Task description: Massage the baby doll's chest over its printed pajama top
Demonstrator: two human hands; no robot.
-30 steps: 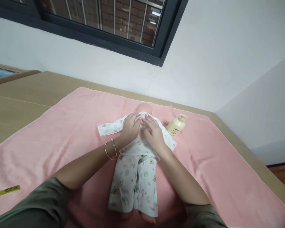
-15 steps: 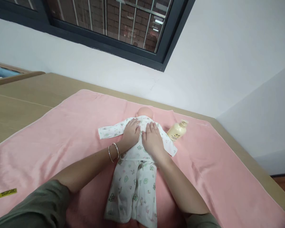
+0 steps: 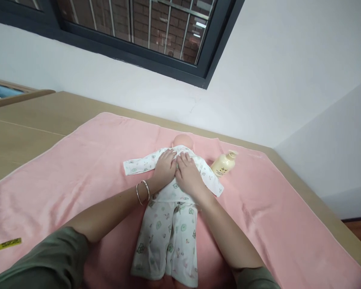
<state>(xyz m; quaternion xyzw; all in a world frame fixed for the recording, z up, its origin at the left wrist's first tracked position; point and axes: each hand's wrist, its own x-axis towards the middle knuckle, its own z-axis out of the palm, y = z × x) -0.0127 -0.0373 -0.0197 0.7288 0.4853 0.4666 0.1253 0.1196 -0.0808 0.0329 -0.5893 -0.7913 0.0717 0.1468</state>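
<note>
A baby doll (image 3: 183, 141) lies on a pink blanket (image 3: 108, 140), its head toward the wall and its face not visible. It wears a white printed top (image 3: 171, 193) and matching pants (image 3: 183, 237), with the sleeves spread to both sides. My left hand (image 3: 165, 166) rests flat on the left part of the doll's upper back, fingers stretched out. Flat against the middle of the back is my right hand (image 3: 189, 172), its thumb side close to the left hand. Two bangles circle my left wrist.
A pale yellow pump bottle (image 3: 224, 164) lies tilted beside the doll's right-hand sleeve. At the left edge a yellow strip (image 3: 4, 245) lies on the blanket. Beyond the wooden tabletop (image 3: 27, 128) rise a white wall and a dark-framed window (image 3: 132, 46).
My right hand has slid a little to the left across the doll's back, closing the gap to my left hand. My left hand stays in place.
</note>
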